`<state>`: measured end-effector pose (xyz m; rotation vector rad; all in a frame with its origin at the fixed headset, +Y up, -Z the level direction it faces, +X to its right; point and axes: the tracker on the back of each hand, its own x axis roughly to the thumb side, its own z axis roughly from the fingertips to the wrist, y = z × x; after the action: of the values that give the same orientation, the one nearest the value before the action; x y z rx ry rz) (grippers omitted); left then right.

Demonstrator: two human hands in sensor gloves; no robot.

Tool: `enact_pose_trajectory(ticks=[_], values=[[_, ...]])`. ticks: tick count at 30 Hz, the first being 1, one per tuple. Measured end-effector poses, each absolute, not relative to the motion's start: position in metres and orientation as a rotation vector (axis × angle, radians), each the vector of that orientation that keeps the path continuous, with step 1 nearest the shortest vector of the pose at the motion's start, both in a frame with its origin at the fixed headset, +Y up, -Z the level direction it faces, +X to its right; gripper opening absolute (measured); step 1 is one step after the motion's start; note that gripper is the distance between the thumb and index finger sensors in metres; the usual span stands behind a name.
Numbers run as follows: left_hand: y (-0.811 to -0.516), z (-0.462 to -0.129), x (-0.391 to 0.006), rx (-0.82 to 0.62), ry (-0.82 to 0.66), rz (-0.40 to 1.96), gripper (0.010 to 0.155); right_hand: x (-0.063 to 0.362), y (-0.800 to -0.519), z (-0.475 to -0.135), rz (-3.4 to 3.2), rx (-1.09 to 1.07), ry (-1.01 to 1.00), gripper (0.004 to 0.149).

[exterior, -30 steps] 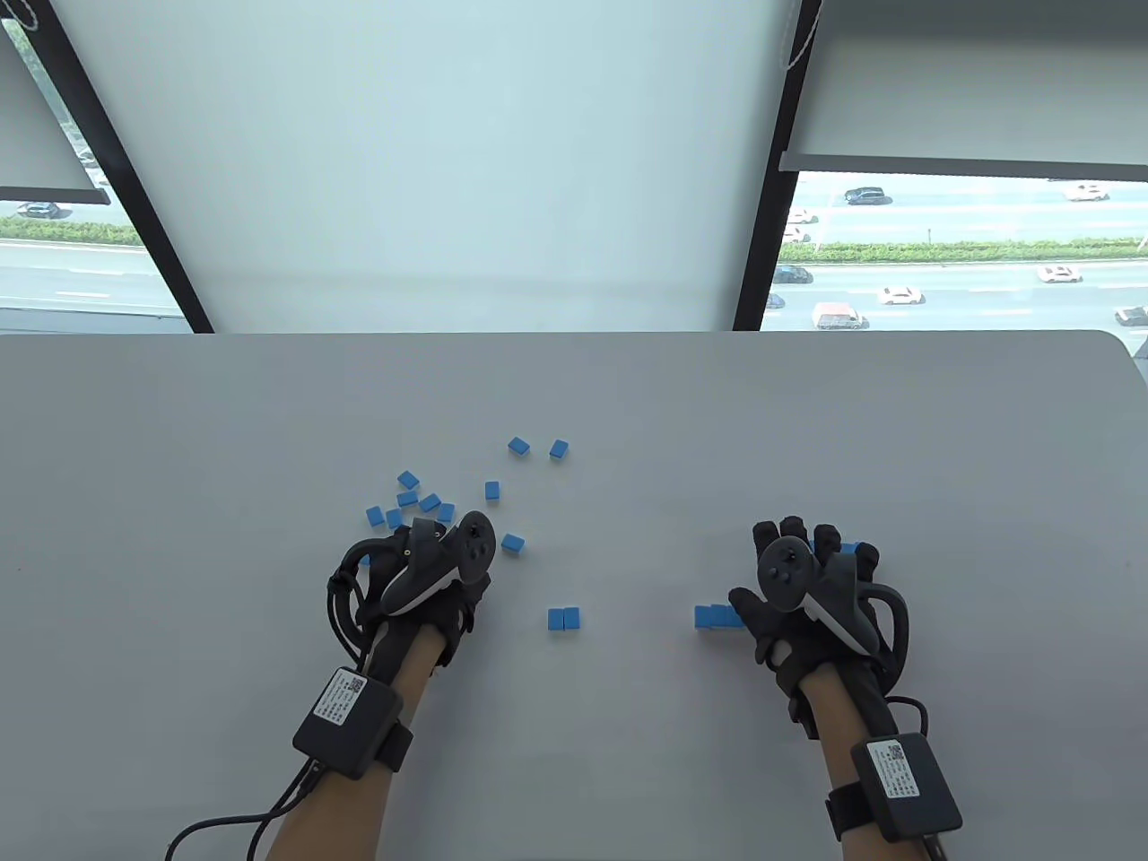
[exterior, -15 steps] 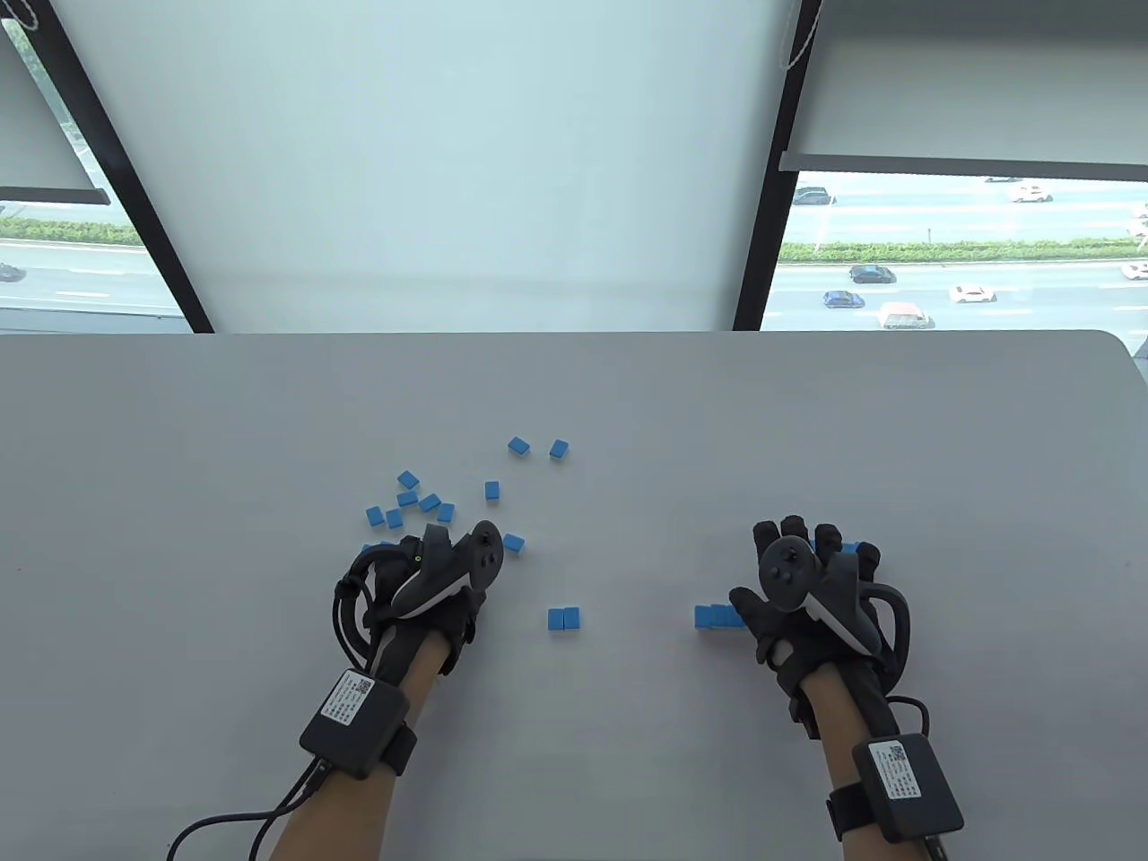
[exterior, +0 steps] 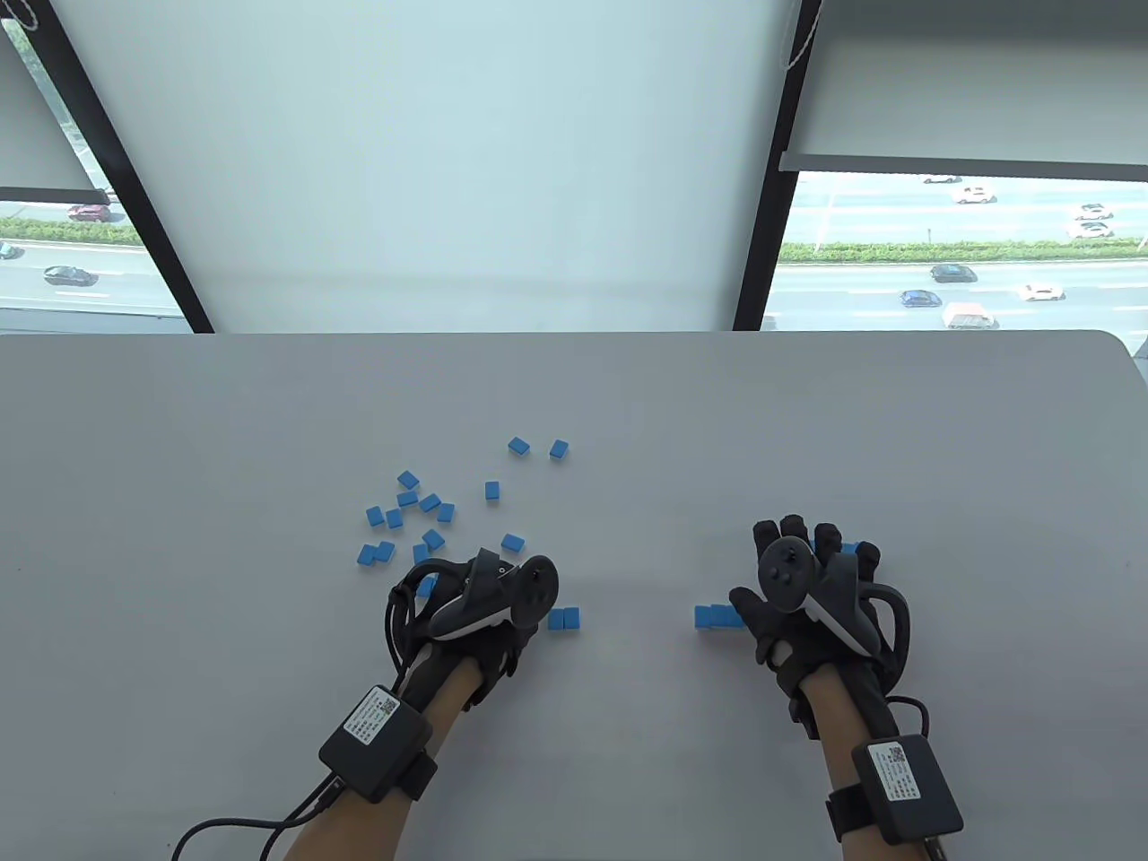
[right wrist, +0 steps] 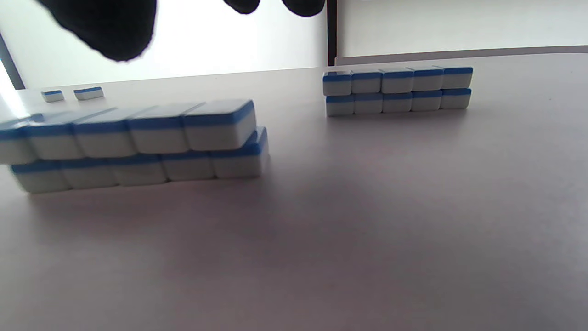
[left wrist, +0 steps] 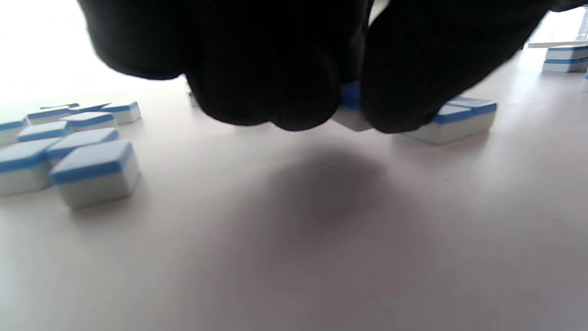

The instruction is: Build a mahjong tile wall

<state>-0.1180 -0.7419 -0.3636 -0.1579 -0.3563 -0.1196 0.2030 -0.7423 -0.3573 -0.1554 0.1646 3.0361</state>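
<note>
Blue-backed white mahjong tiles lie on the grey table [exterior: 628, 404]. My left hand [exterior: 489, 610] pinches one tile [left wrist: 350, 103] between its fingers [left wrist: 275, 92] just above the table, right beside a pair of tiles [exterior: 563, 618] lying side by side; the pair also shows in the left wrist view [left wrist: 459, 119]. My right hand [exterior: 803, 583] holds nothing, and its fingers [right wrist: 105, 27] hang apart above two wall pieces. Both pieces are two tiles high: a near one [right wrist: 138, 142], with its left end showing in the table view [exterior: 715, 616], and a far one [right wrist: 397, 92].
Several loose tiles [exterior: 421, 511] lie scattered behind and left of my left hand, and they also show in the left wrist view [left wrist: 92, 170]. Two more tiles [exterior: 538, 447] lie farther back. A window runs behind the table's far edge [exterior: 574, 334].
My left hand has moved right and toward me, from the loose tiles to beside the pair of tiles. More loose tiles are now uncovered. My right hand has not moved.
</note>
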Motion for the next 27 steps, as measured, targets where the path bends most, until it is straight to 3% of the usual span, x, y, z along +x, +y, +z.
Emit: enact_pose_trajectory(ticks=[16, 21, 27], values=[[-0.748, -0.364, -0.11, -0.216, -0.395, -0.1, 0.063, 0.202, -0.742, -0.357, 3.05, -0.15, 0.162, 0.081], [-0.718, -0.372, -0.121, -0.173, -0.353, -0.005, 0.063, 0.202, -0.741, -0.357, 3.049, -0.152, 0.161, 0.081], [-0.692, -0.405, -0.127, -0.12, -0.17, -0.04, 0.061, 0.207, -0.74, -0.357, 3.035, -0.173, 0.151, 0.081]])
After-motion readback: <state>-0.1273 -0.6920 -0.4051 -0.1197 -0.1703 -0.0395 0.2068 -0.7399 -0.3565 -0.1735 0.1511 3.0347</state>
